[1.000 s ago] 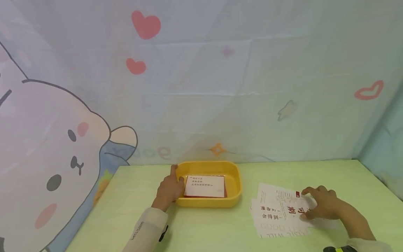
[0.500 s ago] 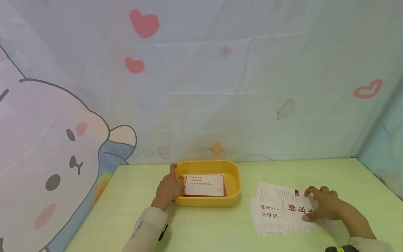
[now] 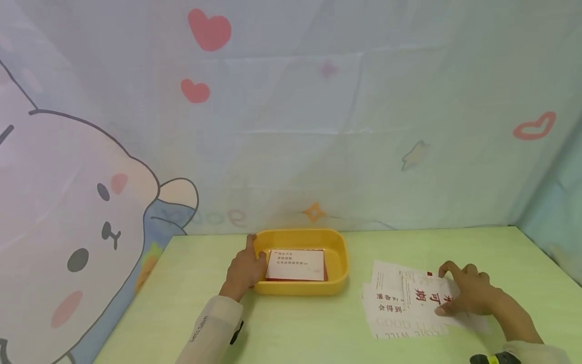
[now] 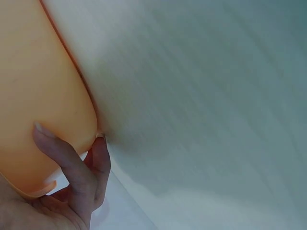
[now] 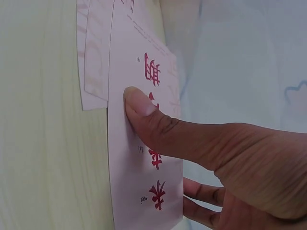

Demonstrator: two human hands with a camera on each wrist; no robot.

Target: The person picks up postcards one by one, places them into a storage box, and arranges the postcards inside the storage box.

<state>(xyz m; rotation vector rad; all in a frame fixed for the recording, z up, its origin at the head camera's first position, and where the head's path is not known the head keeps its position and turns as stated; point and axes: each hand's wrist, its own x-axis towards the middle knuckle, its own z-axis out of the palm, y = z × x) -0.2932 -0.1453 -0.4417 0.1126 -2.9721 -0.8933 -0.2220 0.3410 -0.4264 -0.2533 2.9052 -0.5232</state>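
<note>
the top card (image 3: 425,298), white with large red characters, lay at the person's right over a loosely fanned set of lower cards (image 3: 391,331). the right hand (image 3: 473,290) arched over its outer end, thumb bent on the printed face and the other fingers curved at the far edge. the card seemed held across its width in a wide, light grip, probably to take in both long edges at once.

to the left, well apart from the cards, stood a yellow tray (image 3: 300,289). the left hand (image 3: 244,273) gripped its left side, thumb over the rim and index finger stretched along it, likely to steady the tray. flat inside lay a white card (image 3: 295,265) with red showing at its edges. all of this rested on a pale green table (image 3: 309,331), before a cloth backdrop (image 3: 291,167) printed with hearts and a rabbit-like figure.

the right fingertips were hidden past the card's edge in the right wrist view, so i could not tell whether the card was lifted. the thumb covered some characters, the fan's overlap hid how many cards there were, and small print was unreadable. the frame cut off both sleeves (image 3: 211,321).
</note>
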